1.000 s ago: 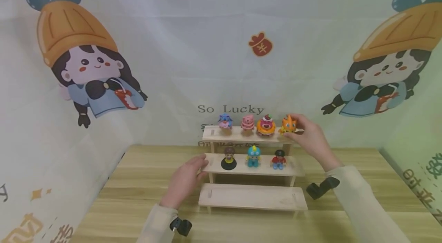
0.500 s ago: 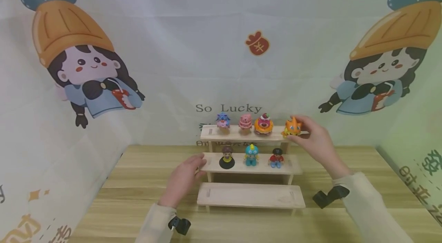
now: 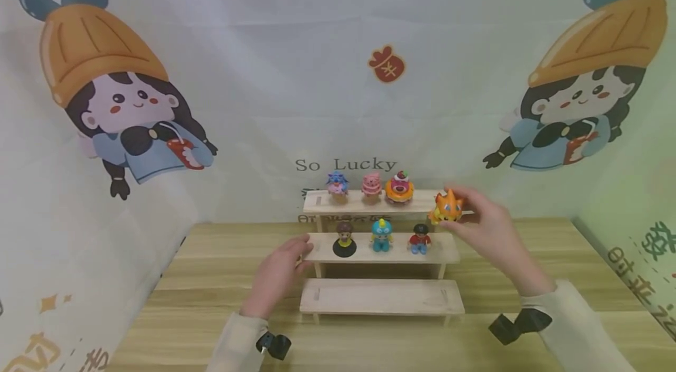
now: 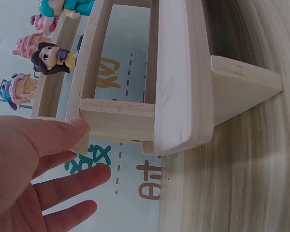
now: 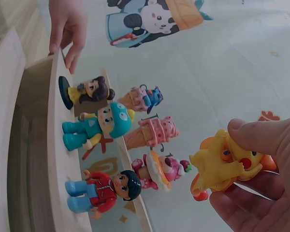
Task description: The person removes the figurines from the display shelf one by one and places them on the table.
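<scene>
In the head view, my right hand (image 3: pixel 488 231) holds an orange-and-yellow toy figurine (image 3: pixel 448 208) by its side, off the right end of the top step. The right wrist view shows the figurine's yellow face (image 5: pixel 227 159) between thumb and fingers. My left hand (image 3: pixel 280 272) pinches the left end of the middle step of a wooden display stand (image 3: pixel 380 297), thumb (image 4: pixel 63 135) against the board's end and lower fingers spread. On the top step stand a blue figurine (image 3: pixel 338 185), a pink one (image 3: pixel 371 184) and one with an orange ring (image 3: pixel 399 189).
The middle step bears a brown-haired figurine (image 3: pixel 345 237) on a black base, a teal figurine (image 3: pixel 381 237) and a red-jacketed one (image 3: pixel 419 239). A wood-grain table (image 3: pixel 211 278) lies under the stand. Printed cloth (image 3: pixel 264 96) hangs behind and at both sides.
My right hand has lifted the orange-and-yellow figurine off the top step, moving it right and slightly down towards me. My left hand keeps its place at the middle step.
</scene>
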Tool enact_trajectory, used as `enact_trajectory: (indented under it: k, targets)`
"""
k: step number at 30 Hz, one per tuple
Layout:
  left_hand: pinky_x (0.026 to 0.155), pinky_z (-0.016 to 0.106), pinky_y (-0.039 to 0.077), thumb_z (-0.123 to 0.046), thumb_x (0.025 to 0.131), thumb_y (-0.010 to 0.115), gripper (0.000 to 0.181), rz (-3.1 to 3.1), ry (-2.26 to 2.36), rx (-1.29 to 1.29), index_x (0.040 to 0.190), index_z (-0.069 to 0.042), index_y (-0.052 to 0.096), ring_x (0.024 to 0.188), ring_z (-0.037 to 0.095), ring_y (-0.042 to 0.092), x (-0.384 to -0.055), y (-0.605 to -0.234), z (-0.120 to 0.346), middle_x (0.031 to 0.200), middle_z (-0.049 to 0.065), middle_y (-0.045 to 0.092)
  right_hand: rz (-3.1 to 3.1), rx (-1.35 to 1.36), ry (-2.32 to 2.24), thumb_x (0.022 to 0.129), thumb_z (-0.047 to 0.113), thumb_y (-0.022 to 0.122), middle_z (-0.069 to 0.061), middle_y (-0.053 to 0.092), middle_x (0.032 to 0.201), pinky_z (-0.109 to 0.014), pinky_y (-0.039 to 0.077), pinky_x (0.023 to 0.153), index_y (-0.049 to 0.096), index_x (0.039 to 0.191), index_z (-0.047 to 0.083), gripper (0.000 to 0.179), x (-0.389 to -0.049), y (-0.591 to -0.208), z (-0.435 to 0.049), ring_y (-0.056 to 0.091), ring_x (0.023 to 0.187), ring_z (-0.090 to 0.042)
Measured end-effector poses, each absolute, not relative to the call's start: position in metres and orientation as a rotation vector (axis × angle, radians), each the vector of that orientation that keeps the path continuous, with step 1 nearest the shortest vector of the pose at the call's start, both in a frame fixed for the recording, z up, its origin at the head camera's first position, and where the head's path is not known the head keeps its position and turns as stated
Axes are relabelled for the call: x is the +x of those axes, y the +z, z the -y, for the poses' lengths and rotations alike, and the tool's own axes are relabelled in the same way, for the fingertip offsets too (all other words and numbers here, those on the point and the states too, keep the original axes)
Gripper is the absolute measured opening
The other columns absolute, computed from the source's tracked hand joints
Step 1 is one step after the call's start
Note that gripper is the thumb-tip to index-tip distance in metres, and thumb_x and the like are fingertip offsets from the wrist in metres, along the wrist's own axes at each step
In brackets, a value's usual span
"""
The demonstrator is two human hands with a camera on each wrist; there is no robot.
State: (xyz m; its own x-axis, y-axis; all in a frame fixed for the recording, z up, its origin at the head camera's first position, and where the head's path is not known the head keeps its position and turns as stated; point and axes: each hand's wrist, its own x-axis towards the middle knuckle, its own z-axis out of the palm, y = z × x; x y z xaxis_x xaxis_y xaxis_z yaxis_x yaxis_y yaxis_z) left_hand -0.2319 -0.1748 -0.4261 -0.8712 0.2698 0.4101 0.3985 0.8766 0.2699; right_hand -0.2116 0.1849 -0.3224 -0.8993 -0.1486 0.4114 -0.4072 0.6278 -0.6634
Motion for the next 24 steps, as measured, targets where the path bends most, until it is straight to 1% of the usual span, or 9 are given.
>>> enact_trajectory:
  k: [4, 8, 10, 12, 16, 19, 24]
  targets:
    - [0.088, 0.04, 0.055, -0.015, 0.083, 0.073, 0.029, 2.692, -0.506, -0.491, 0.11, -0.007, 0.067, 0.111, 0.028, 0.062, -0.231, -0.427, 0.174, 0.131, 0.01, 0.06, 2.551, 0.423, 1.136, 0.081, 0.01, 0.076, -0.015, 0.064, 0.109, -0.033, 0.057, 0.08, 0.05, 0.133, 0.002, 0.059, -0.2, -0.327, -0.185, 0.064, 0.093, -0.027]
    - [0.088, 0.04, 0.055, -0.014, 0.083, 0.072, 0.029, 2.694, -0.51, -0.484, 0.111, -0.007, 0.067, 0.111, 0.028, 0.062, -0.231, -0.428, 0.174, 0.131, 0.01, 0.06, 2.555, 0.407, 1.152, 0.08, 0.013, 0.077, -0.014, 0.065, 0.108, -0.04, 0.057, 0.08, 0.052, 0.132, 0.003, 0.059, -0.188, -0.333, -0.185, 0.066, 0.092, -0.028]
    - [0.088, 0.04, 0.055, -0.014, 0.083, 0.073, 0.03, 2.691, -0.511, -0.484, 0.112, -0.007, 0.067, 0.11, 0.028, 0.062, -0.231, -0.428, 0.174, 0.131, 0.01, 0.06, 2.546, 0.405, 1.161, 0.079, 0.014, 0.078, -0.014, 0.065, 0.106, -0.041, 0.057, 0.08, 0.053, 0.131, 0.003, 0.059, -0.183, -0.336, -0.184, 0.066, 0.092, -0.029]
    - [0.088, 0.04, 0.055, -0.013, 0.083, 0.073, 0.031, 2.691, -0.516, -0.484, 0.112, -0.007, 0.067, 0.111, 0.028, 0.062, -0.231, -0.428, 0.174, 0.132, 0.01, 0.06, 2.53, 0.417, 1.168, 0.077, 0.013, 0.079, -0.013, 0.065, 0.105, -0.04, 0.057, 0.081, 0.054, 0.129, 0.002, 0.059, -0.179, -0.34, -0.184, 0.066, 0.092, -0.028]
    - [0.089, 0.04, 0.054, -0.014, 0.083, 0.072, 0.032, 2.693, -0.523, -0.484, 0.113, -0.006, 0.066, 0.112, 0.028, 0.062, -0.231, -0.428, 0.174, 0.132, 0.01, 0.059, 2.518, 0.415, 1.178, 0.075, 0.008, 0.079, -0.011, 0.066, 0.107, -0.031, 0.057, 0.081, 0.055, 0.128, 0.002, 0.058, -0.173, -0.349, -0.183, 0.066, 0.092, -0.025]
    - [0.091, 0.04, 0.053, -0.014, 0.083, 0.072, 0.033, 2.701, -0.521, -0.474, 0.114, -0.006, 0.066, 0.113, 0.028, 0.061, -0.231, -0.428, 0.174, 0.133, 0.009, 0.059, 2.534, 0.39, 1.195, 0.075, 0.009, 0.08, -0.011, 0.066, 0.108, -0.026, 0.056, 0.08, 0.056, 0.128, 0.004, 0.058, -0.167, -0.354, -0.182, 0.066, 0.093, -0.025]
    - [0.09, 0.04, 0.054, -0.014, 0.083, 0.072, 0.032, 2.696, -0.506, -0.471, 0.114, -0.006, 0.066, 0.113, 0.029, 0.061, -0.23, -0.427, 0.174, 0.133, 0.009, 0.059, 2.519, 0.414, 1.171, 0.072, 0.009, 0.082, -0.006, 0.068, 0.106, -0.029, 0.056, 0.079, 0.058, 0.125, 0.005, 0.058, -0.158, -0.364, -0.179, 0.066, 0.09, -0.021]
